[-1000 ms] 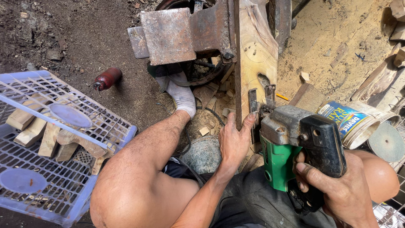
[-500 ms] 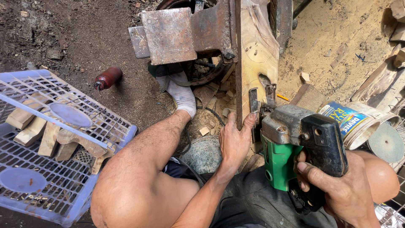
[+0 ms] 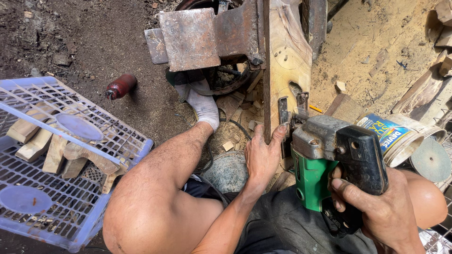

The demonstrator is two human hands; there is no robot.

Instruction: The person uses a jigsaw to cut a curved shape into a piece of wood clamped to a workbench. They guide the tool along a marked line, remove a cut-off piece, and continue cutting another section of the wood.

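A pale wooden board (image 3: 288,61) stands on edge, clamped in a rusty iron vise (image 3: 202,35). My right hand (image 3: 381,211) grips the black handle of a green and grey jigsaw (image 3: 329,160), whose blade end meets the board's near edge. My left hand (image 3: 261,153) rests against the board beside the saw's shoe, fingers pressed on the wood. My left foot in a white sock (image 3: 202,101) is planted under the vise.
A blue plastic crate (image 3: 117,141) with several wooden offcuts lies at the left. A dark red canister (image 3: 121,85) sits on the dirt. A tin can (image 3: 393,136) and a round grinding disc (image 3: 431,160) are at the right. Sawdust and wood scraps cover the ground.
The saw and both hands hold nearly the same place; only a slight shift of the view.
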